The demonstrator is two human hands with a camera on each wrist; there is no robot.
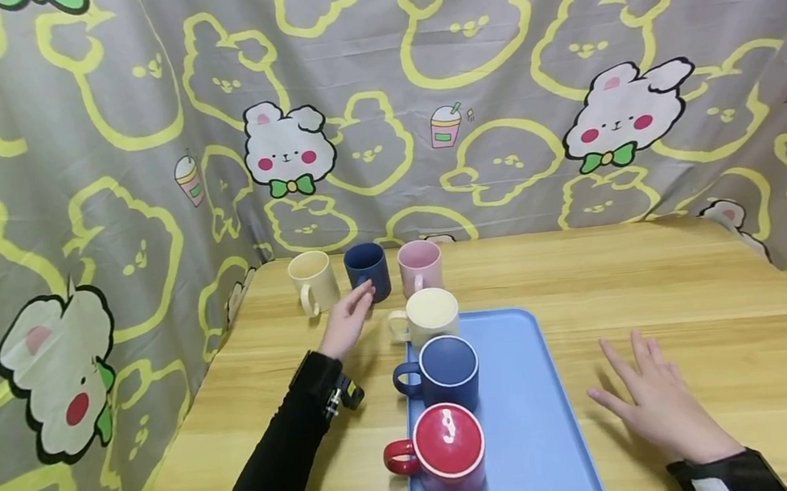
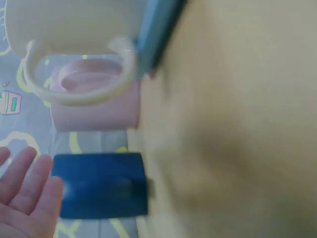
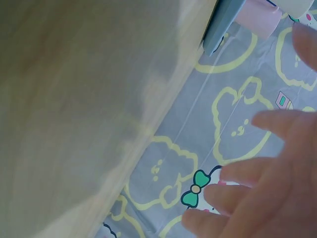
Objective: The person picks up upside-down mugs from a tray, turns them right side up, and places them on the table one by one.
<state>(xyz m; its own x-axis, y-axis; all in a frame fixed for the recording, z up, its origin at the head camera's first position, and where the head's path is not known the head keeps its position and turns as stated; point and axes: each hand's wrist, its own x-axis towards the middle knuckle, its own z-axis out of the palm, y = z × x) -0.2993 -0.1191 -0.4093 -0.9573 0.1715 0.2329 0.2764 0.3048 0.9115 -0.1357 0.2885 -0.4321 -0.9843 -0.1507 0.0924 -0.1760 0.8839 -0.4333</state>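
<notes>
My left hand [image 1: 349, 319], fingers nearly straight, reaches toward a dark blue mug [image 1: 367, 265] in the back row. In the left wrist view its fingers [image 2: 34, 186] lie beside that mug [image 2: 101, 186]; contact is unclear. A cream mug [image 1: 317, 280] stands left of the blue one and a pink mug [image 1: 421, 263] right of it. Along the left side of a blue tray [image 1: 520, 393] are a cream mug [image 1: 433, 315], a blue mug [image 1: 445, 381] and a red mug [image 1: 451, 466], handles pointing left. My right hand [image 1: 662, 401] hovers right of the tray, fingers spread, holding nothing.
The wooden table [image 1: 659, 272] extends on both sides of the tray. A grey curtain [image 1: 494, 104] with cartoon animals hangs behind the table and at its sides. A dark wrist device [image 1: 341, 393] sits on my left wrist, close to the tray's left edge.
</notes>
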